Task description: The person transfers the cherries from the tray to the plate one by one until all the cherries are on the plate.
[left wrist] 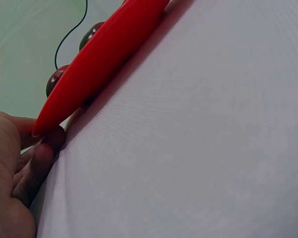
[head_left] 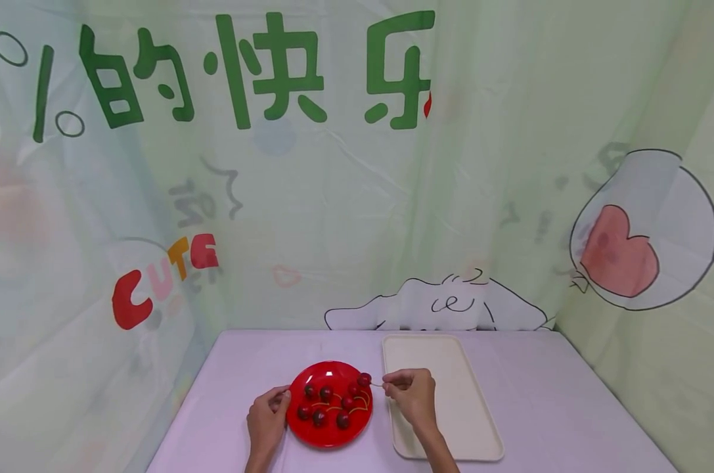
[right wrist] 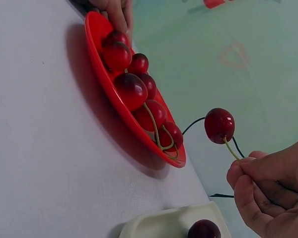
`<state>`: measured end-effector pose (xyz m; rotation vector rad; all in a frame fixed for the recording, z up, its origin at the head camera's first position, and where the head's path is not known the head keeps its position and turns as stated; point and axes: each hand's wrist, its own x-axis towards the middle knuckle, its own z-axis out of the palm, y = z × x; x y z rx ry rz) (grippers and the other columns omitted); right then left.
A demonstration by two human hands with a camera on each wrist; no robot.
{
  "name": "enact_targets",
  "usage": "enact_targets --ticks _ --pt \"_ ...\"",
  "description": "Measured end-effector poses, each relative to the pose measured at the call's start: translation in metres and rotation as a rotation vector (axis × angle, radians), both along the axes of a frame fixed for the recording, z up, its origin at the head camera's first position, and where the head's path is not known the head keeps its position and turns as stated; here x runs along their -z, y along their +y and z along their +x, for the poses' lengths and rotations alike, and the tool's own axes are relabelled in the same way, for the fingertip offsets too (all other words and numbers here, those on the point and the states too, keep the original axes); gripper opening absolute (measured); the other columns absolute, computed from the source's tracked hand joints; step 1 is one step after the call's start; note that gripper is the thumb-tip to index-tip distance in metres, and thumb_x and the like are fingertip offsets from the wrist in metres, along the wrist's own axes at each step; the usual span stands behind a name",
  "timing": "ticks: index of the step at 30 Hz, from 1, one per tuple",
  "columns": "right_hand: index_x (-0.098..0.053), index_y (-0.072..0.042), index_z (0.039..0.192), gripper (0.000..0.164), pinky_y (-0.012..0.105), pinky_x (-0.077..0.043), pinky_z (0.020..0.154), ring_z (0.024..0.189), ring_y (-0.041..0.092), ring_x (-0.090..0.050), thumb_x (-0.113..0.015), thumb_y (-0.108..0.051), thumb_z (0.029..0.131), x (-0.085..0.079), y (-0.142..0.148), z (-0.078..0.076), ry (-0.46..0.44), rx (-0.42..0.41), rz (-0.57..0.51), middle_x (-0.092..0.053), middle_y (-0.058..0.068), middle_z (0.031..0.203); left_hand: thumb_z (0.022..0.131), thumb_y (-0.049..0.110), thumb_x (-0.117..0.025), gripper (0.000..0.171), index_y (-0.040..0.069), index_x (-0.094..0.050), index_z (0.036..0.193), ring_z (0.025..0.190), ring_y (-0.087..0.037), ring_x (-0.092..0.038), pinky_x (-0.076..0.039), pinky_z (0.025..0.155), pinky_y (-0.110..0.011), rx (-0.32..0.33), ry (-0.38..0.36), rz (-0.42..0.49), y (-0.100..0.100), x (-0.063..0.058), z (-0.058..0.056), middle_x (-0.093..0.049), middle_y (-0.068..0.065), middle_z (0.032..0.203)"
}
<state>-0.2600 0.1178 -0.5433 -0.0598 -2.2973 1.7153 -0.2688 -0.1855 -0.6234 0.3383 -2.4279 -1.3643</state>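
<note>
A red plate holding several dark red cherries with green stems lies at the table's middle. My left hand pinches its left rim, thumb above and fingers beneath, as the left wrist view shows on the plate's edge. My right hand is off the plate's right side, over the tray's left part. Between thumb and fingertips it pinches the stem of one cherry, which hangs out from the fingers in the air near the plate's upper right rim.
A cream rectangular tray stands right of the plate on the white-covered table. One dark cherry lies in it in the right wrist view; my right hand covers part of the tray in the head view. A printed curtain hangs behind.
</note>
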Motion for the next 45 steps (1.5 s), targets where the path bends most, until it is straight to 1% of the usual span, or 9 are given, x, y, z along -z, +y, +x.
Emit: enact_targets --ticks 7,19,25,31,38,41,45 --pt "-0.085 0.002 0.09 0.01 0.019 -0.06 0.063 0.066 0.021 -0.077 -0.084 0.011 0.085 0.003 -0.003 -0.001 0.003 -0.006 -0.004 -0.082 0.016 0.081 0.106 0.016 -0.071 0.023 0.007 -0.082 0.124 0.066 -0.014 -0.059 -0.045 0.06 -0.022 0.0 -0.003 -0.003 -0.001 0.004 -0.002 -0.081 -0.006 0.096" --pt "-0.084 0.002 0.09 0.009 0.02 -0.059 0.062 0.063 0.018 -0.073 -0.082 0.01 0.087 0.001 -0.011 0.0 0.008 -0.043 0.022 -0.08 0.015 0.078 0.106 0.015 -0.071 0.023 0.007 -0.081 0.125 0.066 -0.013 -0.06 -0.045 0.06 -0.022 -0.007 -0.007 -0.003 0.002 -0.002 0.002 -0.082 -0.008 0.097" --pt "-0.085 0.0 0.09 0.01 0.021 -0.058 0.061 0.061 0.013 -0.07 -0.083 0.009 0.088 0.006 -0.016 -0.002 -0.006 -0.032 0.037 -0.08 0.012 0.077 0.106 0.016 -0.071 0.022 0.008 -0.082 0.124 0.07 -0.013 -0.059 -0.045 0.062 -0.021 -0.01 -0.006 -0.01 0.001 0.002 0.0 -0.082 -0.007 0.097" --pt "-0.085 0.0 0.09 0.009 0.02 -0.059 0.061 0.061 0.012 -0.071 -0.083 0.009 0.087 0.006 -0.021 -0.002 0.054 -0.017 0.055 -0.081 0.012 0.078 0.106 0.016 -0.072 0.022 0.008 -0.082 0.124 0.067 -0.012 -0.059 -0.046 0.06 -0.021 -0.003 0.007 -0.001 0.0 0.002 -0.002 -0.082 -0.007 0.097" --pt "-0.086 -0.002 0.089 0.009 0.019 -0.059 0.063 0.063 0.01 -0.071 -0.084 0.007 0.088 0.007 -0.026 -0.005 0.078 0.001 0.071 -0.082 0.011 0.08 0.106 0.016 -0.072 0.021 0.009 -0.083 0.123 0.066 -0.012 -0.058 -0.044 0.061 -0.021 -0.017 0.006 -0.019 -0.001 0.002 -0.002 -0.081 -0.005 0.095" --pt "-0.085 -0.001 0.087 0.01 0.02 -0.059 0.063 0.063 0.009 -0.072 -0.083 0.008 0.087 0.009 -0.028 -0.008 0.107 -0.001 0.076 -0.082 0.011 0.079 0.105 0.016 -0.072 0.021 0.009 -0.083 0.122 0.066 -0.012 -0.058 -0.044 0.061 -0.021 -0.016 0.007 -0.017 0.0 0.002 -0.002 -0.081 -0.005 0.095" --pt "-0.085 -0.002 0.087 0.011 0.019 -0.059 0.063 0.063 0.008 -0.07 -0.082 0.008 0.087 0.013 -0.031 -0.009 0.099 0.009 0.082 -0.081 0.01 0.077 0.105 0.015 -0.072 0.022 0.007 -0.082 0.123 0.065 -0.013 -0.058 -0.043 0.06 -0.022 -0.003 0.009 -0.007 0.0 0.001 -0.001 -0.081 -0.006 0.094"
